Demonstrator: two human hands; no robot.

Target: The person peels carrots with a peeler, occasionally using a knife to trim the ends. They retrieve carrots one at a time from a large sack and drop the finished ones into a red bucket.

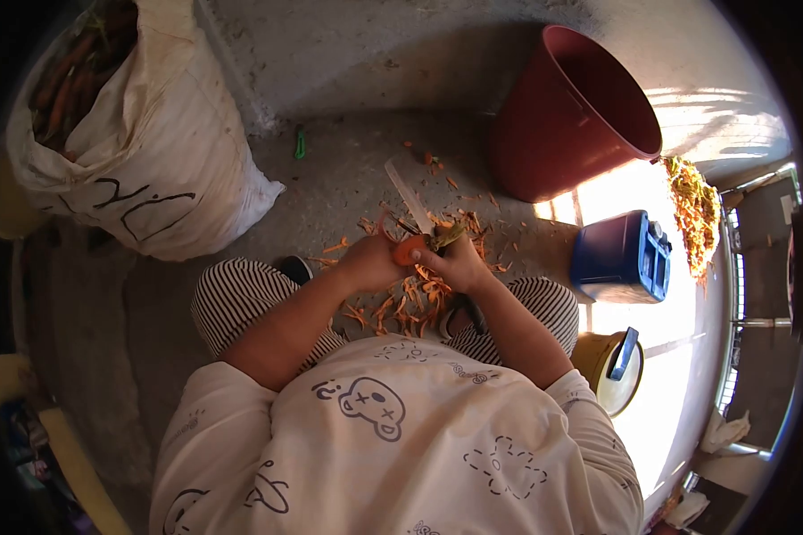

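Observation:
Both hands meet in front of my knees, above the floor. My left hand [370, 264] is closed around an orange carrot [408, 250], and a thin curl of peel stands beside its fingers. My right hand [464, 265] is closed at the base of a knife, its thumb against the carrot. The pale knife blade [409, 197] points up and away to the left. A greenish-brown piece [449, 234] sticks out at the right fingers; whether it is the carrot's top or the handle is unclear. Orange peelings [408, 308] lie on the floor below.
At the upper left stands a white sack [174, 160] of carrots. A dark red bin [535, 134], a blue jerrycan [611, 259] and a yellowish bucket [593, 358] stand on the right. Beyond them lies a heap of peelings [691, 214]. A green object [301, 143] lies near the wall.

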